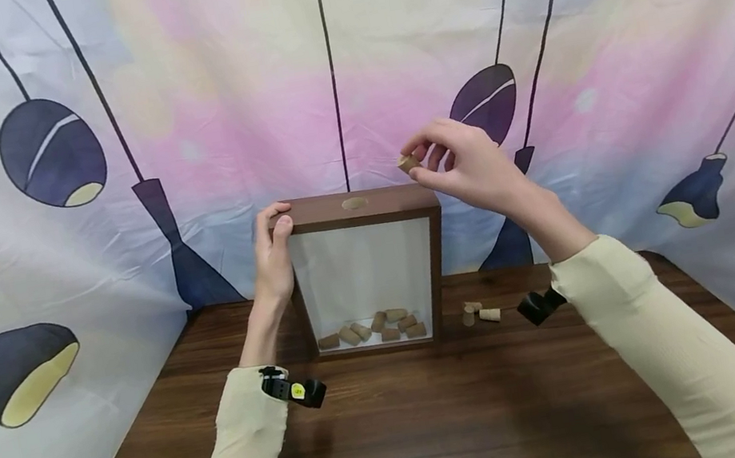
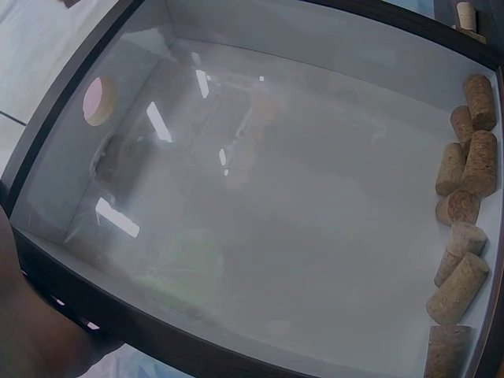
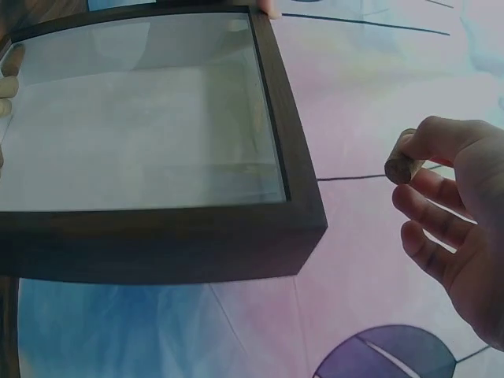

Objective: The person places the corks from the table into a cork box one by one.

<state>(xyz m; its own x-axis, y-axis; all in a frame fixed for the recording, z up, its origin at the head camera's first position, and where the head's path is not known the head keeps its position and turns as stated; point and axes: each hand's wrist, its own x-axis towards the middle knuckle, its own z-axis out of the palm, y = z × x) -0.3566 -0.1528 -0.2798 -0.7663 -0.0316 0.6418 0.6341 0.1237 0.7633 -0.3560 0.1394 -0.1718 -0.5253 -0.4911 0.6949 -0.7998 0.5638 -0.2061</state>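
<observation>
A brown shadow box [image 1: 442, 273] with a clear front stands upright on the table. In its top is an oval hole [image 1: 355, 203], and several corks [image 1: 350, 335] lie along its bottom, also seen as a row of corks [image 2: 479, 164] in the left wrist view. My left hand [image 1: 272, 257] grips the box's upper left corner, thumb on the front edge. Above the box's upper right corner, my right hand [image 1: 466, 164] pinches a cork [image 1: 408, 164] between thumb and fingers. The right wrist view shows this cork [image 3: 403, 164] off to the side of the frame.
A few loose corks [image 1: 490, 315] lie on the wooden table [image 1: 402, 434] just right of the box. Behind the table hangs a cloth backdrop [image 1: 240, 80] printed with lamps. Each wrist wears a small black camera [image 1: 543, 306].
</observation>
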